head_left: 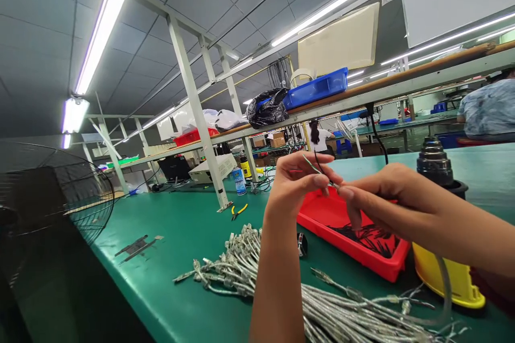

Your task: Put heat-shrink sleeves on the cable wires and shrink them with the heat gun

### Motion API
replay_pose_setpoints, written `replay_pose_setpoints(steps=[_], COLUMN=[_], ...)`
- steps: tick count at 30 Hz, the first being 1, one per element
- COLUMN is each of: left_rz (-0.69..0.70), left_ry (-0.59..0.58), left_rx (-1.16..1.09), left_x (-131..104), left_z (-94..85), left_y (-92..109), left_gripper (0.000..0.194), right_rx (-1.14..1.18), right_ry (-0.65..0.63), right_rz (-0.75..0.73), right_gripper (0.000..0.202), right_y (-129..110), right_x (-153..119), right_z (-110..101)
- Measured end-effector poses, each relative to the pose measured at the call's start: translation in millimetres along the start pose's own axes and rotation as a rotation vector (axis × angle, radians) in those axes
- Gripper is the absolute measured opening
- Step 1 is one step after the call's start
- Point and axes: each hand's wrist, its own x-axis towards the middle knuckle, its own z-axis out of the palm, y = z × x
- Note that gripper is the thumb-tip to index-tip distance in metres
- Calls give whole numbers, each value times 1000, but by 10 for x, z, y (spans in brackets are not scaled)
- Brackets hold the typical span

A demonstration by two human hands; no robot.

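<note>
Left hand (295, 181) and right hand (380, 198) are pinching one wire (333, 185), and its thin leads (309, 161) are risking breakage if either is twisting too hard.

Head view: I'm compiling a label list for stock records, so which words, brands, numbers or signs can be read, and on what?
No text can be read with certainty.
Blue can: printed label, too small and blurred to read.
Yellow-and-black container: markings too small to read.
Cream hanging sheet: no readable text.
</note>
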Motion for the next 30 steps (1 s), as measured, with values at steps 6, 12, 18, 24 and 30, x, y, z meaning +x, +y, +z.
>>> replay_pose_setpoints(steps=[6,12,18,24,30], left_rz=[-71,-53,-19,-35,-107], left_ry=[81,98,63,68,74], left_rx=[7,-17,-47,-16,-15], left_x=[26,23,22,11,33], left_z=[-17,26,35,12,36], left_y=[-67,-11,39,36,13], left_gripper=[38,29,22,26,51], right_rx=[-120,-137,-181,-213,-215], right_ry=[48,64,42,69,68], right_rz=[-40,-26,-30,-67,-107], right_gripper=[57,54,57,55,54], right_y=[20,5,-5,-15,-30], right_x=[6,-28,-34,-29,-30], right_z=[-5,-15,9,16,14])
